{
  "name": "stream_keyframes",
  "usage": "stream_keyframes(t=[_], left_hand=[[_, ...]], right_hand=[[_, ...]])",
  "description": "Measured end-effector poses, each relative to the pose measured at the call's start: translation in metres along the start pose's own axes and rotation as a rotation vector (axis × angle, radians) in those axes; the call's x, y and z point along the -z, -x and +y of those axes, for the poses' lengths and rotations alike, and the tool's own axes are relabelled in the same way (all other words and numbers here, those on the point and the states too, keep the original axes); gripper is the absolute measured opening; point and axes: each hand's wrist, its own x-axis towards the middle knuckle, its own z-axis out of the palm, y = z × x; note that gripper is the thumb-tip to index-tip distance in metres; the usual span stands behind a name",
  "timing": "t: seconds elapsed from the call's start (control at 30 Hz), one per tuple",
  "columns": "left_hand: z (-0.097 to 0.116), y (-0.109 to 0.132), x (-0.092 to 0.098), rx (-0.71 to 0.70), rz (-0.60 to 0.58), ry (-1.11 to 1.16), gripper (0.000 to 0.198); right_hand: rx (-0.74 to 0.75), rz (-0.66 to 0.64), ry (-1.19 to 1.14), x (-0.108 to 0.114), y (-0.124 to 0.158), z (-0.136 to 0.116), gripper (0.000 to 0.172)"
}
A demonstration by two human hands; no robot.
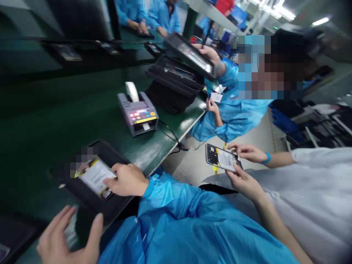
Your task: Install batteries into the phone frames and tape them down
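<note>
A smartphone without its back cover (96, 178), its pale battery and yellow strips showing, lies in a black tray (79, 196) on the green bench. My right hand (129, 180), in a blue sleeve, grips the phone's near right edge, fingers curled and thumb over the battery side. Beside the tray's near left corner, my left hand (70, 236) is open with fingers spread and nothing in it. The picture is smeared by motion, so the fine parts of the phone are unclear.
A grey tape dispenser (139, 113) with a white roll stands on the green bench (90, 113). Beyond it are stacked black trays (176, 79); a co-worker's hand (210, 55) holds another. At right, a person's hands (249, 183) hold an opened phone (222, 156).
</note>
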Motion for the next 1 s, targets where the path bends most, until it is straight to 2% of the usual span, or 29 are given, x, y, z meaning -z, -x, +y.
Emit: stream_keyframes(t=[0.07, 0.2, 0.3, 0.37, 0.43, 0.5, 0.6, 0.7, 0.77, 0.83, 0.87, 0.93, 0.97, 1.0], left_hand=[[0.002, 0.000, -0.011, -0.049, 0.041, -0.071, 0.092], [-0.001, -0.007, -0.031, -0.136, -0.031, -0.170, 0.114], [-0.006, -0.010, -0.035, -0.208, -0.054, -0.208, 0.122], [-0.006, -0.007, -0.035, -0.227, -0.069, -0.215, 0.123], [-0.003, -0.004, -0.034, -0.228, -0.070, -0.210, 0.120], [0.002, -0.002, -0.033, -0.211, -0.077, -0.218, 0.113], [0.007, -0.011, -0.031, -0.159, -0.078, -0.263, 0.102], [0.005, -0.048, -0.029, -0.132, -0.023, -0.253, 0.095], [-0.005, -0.090, -0.023, -0.122, 0.016, -0.210, 0.077], [-0.019, -0.141, -0.009, -0.075, 0.076, -0.166, 0.055], [-0.026, -0.165, 0.001, -0.038, 0.114, -0.164, 0.053], [-0.034, -0.209, 0.019, 0.012, 0.133, -0.184, 0.062], [-0.036, -0.227, 0.026, 0.009, 0.141, -0.199, 0.066], [-0.036, -0.241, 0.032, -0.001, 0.151, -0.223, 0.068]], right_hand=[[0.017, 0.006, 0.057, 0.002, -0.005, -0.004, 0.048], [0.063, 0.049, 0.106, 0.006, -0.013, -0.008, 0.055], [0.074, 0.050, 0.168, 0.002, -0.015, -0.006, 0.067], [0.060, 0.072, 0.196, 0.000, -0.014, -0.004, 0.067], [0.074, 0.116, 0.197, 0.001, -0.011, -0.004, 0.059], [0.112, 0.164, 0.210, 0.006, -0.007, -0.005, 0.044], [0.181, 0.210, 0.269, 0.020, 0.000, -0.006, 0.024], [0.240, 0.333, 0.265, 0.028, 0.006, -0.005, 0.014], [0.267, 0.373, 0.223, 0.028, 0.007, -0.004, 0.017], [0.307, 0.349, 0.170, 0.030, 0.007, -0.006, 0.019], [0.325, 0.327, 0.135, 0.033, 0.008, -0.008, 0.019], [0.345, 0.272, 0.069, 0.050, 0.012, -0.014, 0.018], [0.338, 0.283, 0.060, 0.064, 0.016, -0.017, 0.017], [0.309, 0.348, 0.087, 0.081, 0.023, -0.019, 0.017]])
